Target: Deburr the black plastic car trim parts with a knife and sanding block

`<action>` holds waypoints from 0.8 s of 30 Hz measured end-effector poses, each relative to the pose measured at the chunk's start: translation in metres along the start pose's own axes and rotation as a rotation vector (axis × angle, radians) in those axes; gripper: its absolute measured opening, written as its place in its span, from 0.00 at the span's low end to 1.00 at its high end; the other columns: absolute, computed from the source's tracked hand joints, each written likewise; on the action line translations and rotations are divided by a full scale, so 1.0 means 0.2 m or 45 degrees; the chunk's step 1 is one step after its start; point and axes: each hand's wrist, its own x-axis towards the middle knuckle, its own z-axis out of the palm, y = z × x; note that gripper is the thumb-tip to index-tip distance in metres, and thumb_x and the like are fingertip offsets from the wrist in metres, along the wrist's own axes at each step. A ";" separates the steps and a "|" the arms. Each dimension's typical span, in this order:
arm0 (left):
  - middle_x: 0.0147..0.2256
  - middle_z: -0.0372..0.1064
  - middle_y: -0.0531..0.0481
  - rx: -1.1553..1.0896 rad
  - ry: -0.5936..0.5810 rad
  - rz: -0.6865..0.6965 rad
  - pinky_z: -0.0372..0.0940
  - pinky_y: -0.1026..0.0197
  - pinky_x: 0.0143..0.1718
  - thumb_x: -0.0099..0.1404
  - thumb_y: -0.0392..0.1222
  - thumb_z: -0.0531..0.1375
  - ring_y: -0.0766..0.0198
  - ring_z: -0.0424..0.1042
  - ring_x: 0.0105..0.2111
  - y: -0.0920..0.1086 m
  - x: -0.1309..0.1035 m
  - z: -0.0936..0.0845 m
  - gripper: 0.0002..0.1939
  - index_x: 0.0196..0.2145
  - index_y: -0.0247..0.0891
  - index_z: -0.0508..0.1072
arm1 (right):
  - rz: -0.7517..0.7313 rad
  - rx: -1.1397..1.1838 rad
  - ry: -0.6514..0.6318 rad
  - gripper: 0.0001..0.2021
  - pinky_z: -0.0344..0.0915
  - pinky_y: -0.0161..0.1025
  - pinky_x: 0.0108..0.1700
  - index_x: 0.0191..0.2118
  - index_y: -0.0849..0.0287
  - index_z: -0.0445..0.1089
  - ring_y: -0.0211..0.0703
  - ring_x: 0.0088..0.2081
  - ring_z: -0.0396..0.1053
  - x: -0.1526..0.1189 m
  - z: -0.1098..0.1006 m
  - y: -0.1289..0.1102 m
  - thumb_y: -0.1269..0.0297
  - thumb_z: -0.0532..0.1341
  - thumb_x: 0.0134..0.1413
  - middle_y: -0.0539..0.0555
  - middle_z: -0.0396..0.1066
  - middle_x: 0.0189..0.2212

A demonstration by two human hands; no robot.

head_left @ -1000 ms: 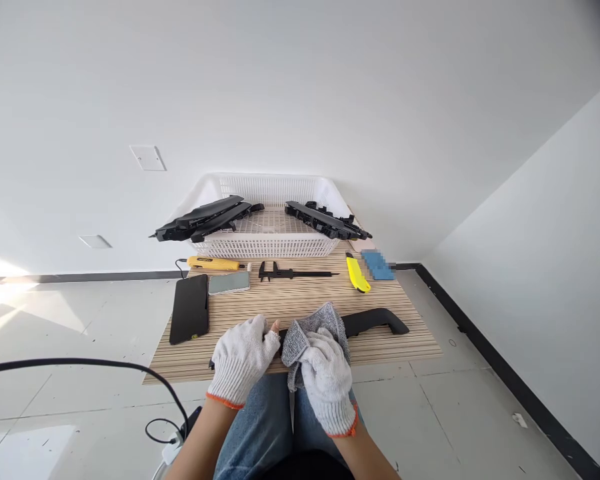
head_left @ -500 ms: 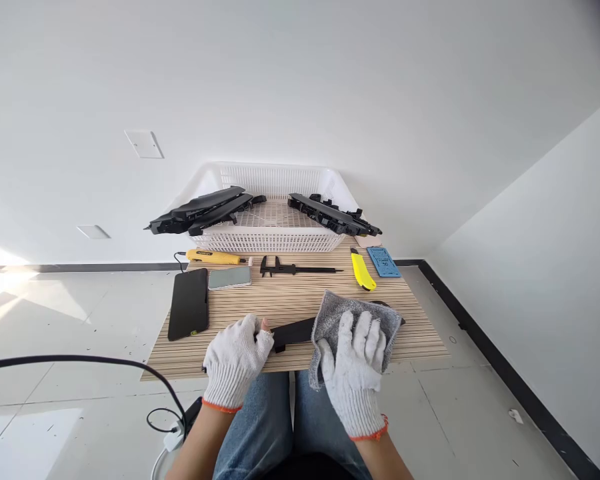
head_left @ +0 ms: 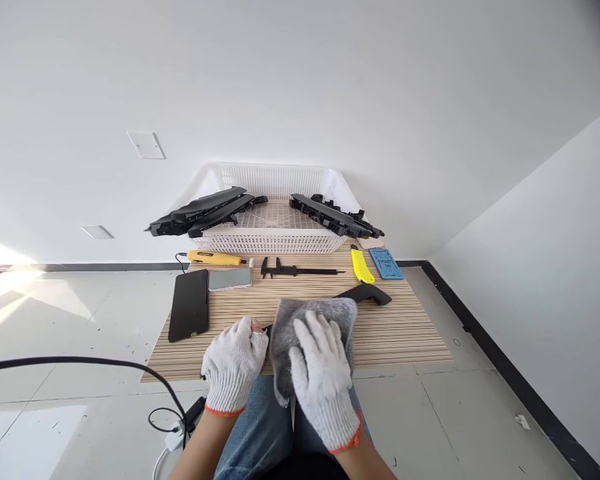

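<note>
Right hand (head_left: 323,370) flat, I press a square gray cloth (head_left: 284,333) over the long black plastic part (head_left: 367,293) my left hand (head_left: 235,363) grips, apparently wiping; another stroke calls for steady hold.

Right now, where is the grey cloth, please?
In the head view, the grey cloth lies under the right hand, over the black trim piece, right of the left hand.
</note>
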 end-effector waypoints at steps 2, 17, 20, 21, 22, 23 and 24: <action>0.20 0.70 0.49 -0.039 0.093 0.065 0.48 0.58 0.25 0.70 0.38 0.49 0.59 0.71 0.22 -0.01 0.00 0.02 0.19 0.24 0.40 0.71 | -0.097 0.132 -0.040 0.18 0.51 0.57 0.70 0.60 0.59 0.69 0.54 0.64 0.63 0.04 -0.02 -0.07 0.65 0.55 0.68 0.56 0.71 0.60; 0.17 0.66 0.53 -0.122 0.483 0.334 0.54 0.60 0.24 0.70 0.37 0.51 0.64 0.66 0.18 -0.04 -0.03 0.01 0.19 0.21 0.40 0.69 | 0.212 -0.295 0.018 0.23 0.50 0.63 0.68 0.56 0.62 0.73 0.62 0.65 0.58 0.04 -0.06 0.28 0.51 0.50 0.71 0.64 0.69 0.60; 0.17 0.66 0.53 -0.143 0.441 0.338 0.53 0.60 0.23 0.69 0.37 0.51 0.64 0.66 0.18 -0.04 -0.03 0.01 0.19 0.21 0.40 0.69 | 0.424 -0.429 0.041 0.26 0.53 0.62 0.66 0.52 0.62 0.75 0.63 0.63 0.60 0.04 -0.12 0.52 0.50 0.47 0.71 0.65 0.69 0.59; 0.17 0.66 0.53 -0.147 0.427 0.340 0.53 0.60 0.23 0.69 0.37 0.51 0.64 0.65 0.18 -0.04 -0.03 0.01 0.19 0.21 0.40 0.68 | 0.511 -0.430 0.035 0.26 0.56 0.60 0.65 0.52 0.60 0.75 0.61 0.61 0.63 0.04 -0.14 0.60 0.49 0.46 0.71 0.64 0.70 0.58; 0.17 0.66 0.53 -0.149 0.419 0.341 0.53 0.60 0.23 0.69 0.37 0.51 0.64 0.65 0.18 -0.04 -0.03 0.01 0.19 0.20 0.40 0.68 | 0.611 -0.423 0.013 0.25 0.59 0.58 0.62 0.52 0.58 0.74 0.59 0.58 0.66 0.03 -0.14 0.67 0.50 0.46 0.71 0.63 0.72 0.56; 0.17 0.66 0.53 -0.151 0.417 0.342 0.53 0.60 0.23 0.69 0.37 0.51 0.64 0.65 0.18 -0.04 -0.03 0.01 0.19 0.20 0.40 0.68 | 0.714 -0.423 -0.021 0.24 0.63 0.55 0.58 0.53 0.57 0.74 0.58 0.55 0.68 0.02 -0.15 0.73 0.51 0.45 0.71 0.62 0.73 0.54; 0.17 0.66 0.53 -0.152 0.415 0.343 0.53 0.60 0.22 0.69 0.37 0.51 0.64 0.65 0.18 -0.04 -0.03 0.01 0.19 0.20 0.40 0.68 | 0.799 -0.440 -0.046 0.24 0.65 0.53 0.55 0.53 0.58 0.74 0.57 0.54 0.68 0.01 -0.14 0.77 0.53 0.45 0.71 0.62 0.74 0.53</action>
